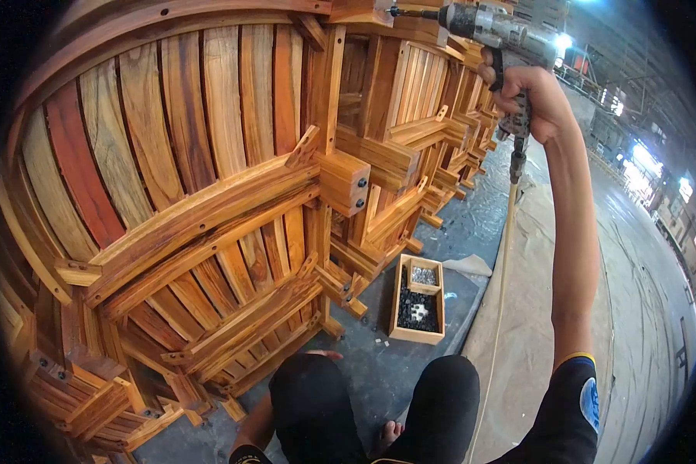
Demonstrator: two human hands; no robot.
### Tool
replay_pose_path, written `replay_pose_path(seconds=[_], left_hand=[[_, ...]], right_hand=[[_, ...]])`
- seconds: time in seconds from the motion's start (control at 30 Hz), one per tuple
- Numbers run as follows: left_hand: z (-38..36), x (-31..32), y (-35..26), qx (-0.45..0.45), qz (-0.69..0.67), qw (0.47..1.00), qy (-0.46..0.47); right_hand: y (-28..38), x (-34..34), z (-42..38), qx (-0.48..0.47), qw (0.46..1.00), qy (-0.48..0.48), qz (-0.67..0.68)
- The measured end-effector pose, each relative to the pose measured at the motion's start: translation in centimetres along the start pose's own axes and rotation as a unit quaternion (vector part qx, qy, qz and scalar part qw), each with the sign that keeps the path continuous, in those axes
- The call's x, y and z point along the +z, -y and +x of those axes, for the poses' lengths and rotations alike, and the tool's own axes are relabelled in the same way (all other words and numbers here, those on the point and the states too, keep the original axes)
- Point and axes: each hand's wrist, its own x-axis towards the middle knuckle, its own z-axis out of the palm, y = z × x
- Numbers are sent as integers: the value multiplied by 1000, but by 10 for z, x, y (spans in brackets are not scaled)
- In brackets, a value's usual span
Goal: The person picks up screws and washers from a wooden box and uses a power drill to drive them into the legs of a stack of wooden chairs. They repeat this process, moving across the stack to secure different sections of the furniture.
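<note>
My right hand (pixel 522 89), raised at the top right, is wrapped round the grip of a pneumatic drill (pixel 506 32). The drill points left, and its bit is at the upper edge of a wooden frame piece (pixel 425 29); whether they touch cannot be told. A hose (pixel 506 232) hangs from the drill's handle. My left hand (pixel 329 355) is low beside my left knee, mostly hidden behind it, with only some fingers showing. Left of my knees stands slatted wooden furniture (pixel 201 193), with dark bolts (pixel 361 183) in a block end.
A wooden box (pixel 416 336) of dark hardware, with a smaller tray (pixel 424 277) of metal pieces, lies on the floor before my knees. More wooden furniture (pixel 410 139) runs back in a row. Beige sheeting (pixel 533 309) covers the floor at right.
</note>
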Motion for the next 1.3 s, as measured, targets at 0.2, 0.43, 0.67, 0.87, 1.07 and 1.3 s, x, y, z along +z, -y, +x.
replay_pose_path(seconds=[0.2,0.43,0.67,0.87,1.07,1.3], left_hand=[[13,15,1,16,36,999,21],[19,16,0,19,70,997,28],[22,12,0,35,96,994,35],[25,14,0,49,128,990,34],[30,15,3,55,155,985,42],[33,12,-5,68,183,980,46]], right_hand=[[-8,-5,7,2,998,39,48],[-13,0,3,-5,999,9,52],[-15,20,-11,-42,994,19,99],[-26,16,-6,-24,994,17,107],[-8,25,-17,-18,998,-32,49],[-9,21,-9,-17,998,-16,50]])
